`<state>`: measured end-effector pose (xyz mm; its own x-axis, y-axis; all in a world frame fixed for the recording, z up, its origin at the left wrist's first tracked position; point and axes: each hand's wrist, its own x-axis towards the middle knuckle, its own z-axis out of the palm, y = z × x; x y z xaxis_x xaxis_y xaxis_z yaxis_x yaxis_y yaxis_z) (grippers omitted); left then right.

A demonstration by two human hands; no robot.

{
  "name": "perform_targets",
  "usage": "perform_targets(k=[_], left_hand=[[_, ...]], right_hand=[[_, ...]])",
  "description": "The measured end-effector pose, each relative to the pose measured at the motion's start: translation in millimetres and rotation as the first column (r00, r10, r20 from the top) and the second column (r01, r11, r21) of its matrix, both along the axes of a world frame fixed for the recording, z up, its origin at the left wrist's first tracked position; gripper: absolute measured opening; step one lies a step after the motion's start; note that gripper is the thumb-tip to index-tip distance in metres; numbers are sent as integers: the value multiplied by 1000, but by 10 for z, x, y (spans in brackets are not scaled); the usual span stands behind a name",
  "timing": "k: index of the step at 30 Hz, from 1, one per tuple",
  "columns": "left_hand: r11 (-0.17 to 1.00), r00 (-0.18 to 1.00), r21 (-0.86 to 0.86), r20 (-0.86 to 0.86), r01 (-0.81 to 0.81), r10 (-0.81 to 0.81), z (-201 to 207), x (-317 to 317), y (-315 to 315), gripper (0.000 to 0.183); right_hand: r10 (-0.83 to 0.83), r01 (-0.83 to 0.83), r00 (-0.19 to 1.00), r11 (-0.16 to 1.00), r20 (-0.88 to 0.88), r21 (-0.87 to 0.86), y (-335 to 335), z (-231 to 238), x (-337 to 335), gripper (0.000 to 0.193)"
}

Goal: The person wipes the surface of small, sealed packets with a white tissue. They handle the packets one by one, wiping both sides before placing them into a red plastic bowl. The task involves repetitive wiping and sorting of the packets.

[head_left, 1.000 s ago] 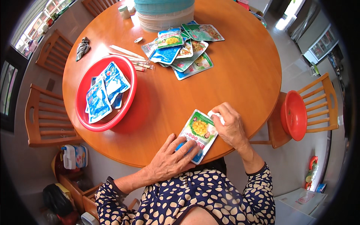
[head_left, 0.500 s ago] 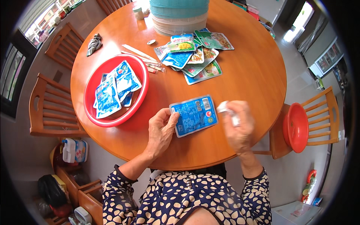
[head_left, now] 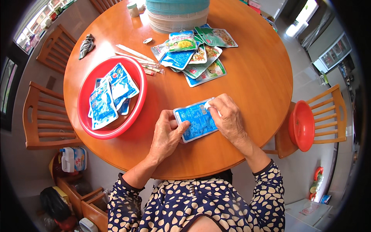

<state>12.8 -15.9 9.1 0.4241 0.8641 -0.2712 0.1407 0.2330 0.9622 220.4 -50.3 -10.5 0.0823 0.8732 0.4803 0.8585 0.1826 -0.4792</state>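
Observation:
A flat blue food pouch (head_left: 193,123) with pale edges is above the near part of the table. My left hand (head_left: 166,133) pinches its left edge, thumb on top. In my right hand (head_left: 230,120) is a crumpled white tissue (head_left: 209,104), mostly hidden by the fingers, which press it against the pouch's right end. To the left stands a red basin (head_left: 143,83) with several blue-and-white pouches (head_left: 103,106) inside. Beyond my hands lies a heap of green and blue food pouches (head_left: 195,60).
Wrapped chopsticks (head_left: 137,56) lie between basin and heap. A blue-and-white stacked basket (head_left: 177,15), a small jar (head_left: 133,10) and a dark crumpled cloth (head_left: 87,46) sit on the round wooden table (head_left: 255,89). Another red basin (head_left: 302,125) rests on a chair at right.
My right hand has moved left with the tissue, from beside the pouch onto its right end. My left hand keeps its hold. The whole view has shifted slightly.

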Motion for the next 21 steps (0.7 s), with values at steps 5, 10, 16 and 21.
perform_targets(k=[5, 10, 16, 21], left_hand=[[999, 1000, 51, 18, 7, -8, -71, 4, 6, 38], [998, 999, 62, 32, -13, 11, -92, 2, 21, 38], [999, 999, 52, 51, -18, 15, -138, -14, 13, 39], [997, 999, 75, 38, -18, 15, -110, -1, 5, 39]], right_hand=[[-100, 91, 957, 995, -274, -46, 88, 92, 47, 7], [269, -268, 941, 963, -207, 29, 88, 52, -347, 10], [96, -97, 992, 995, -76, -5, 151, 51, -188, 10], [32, -36, 993, 999, -114, -33, 158, 10, 22, 8]])
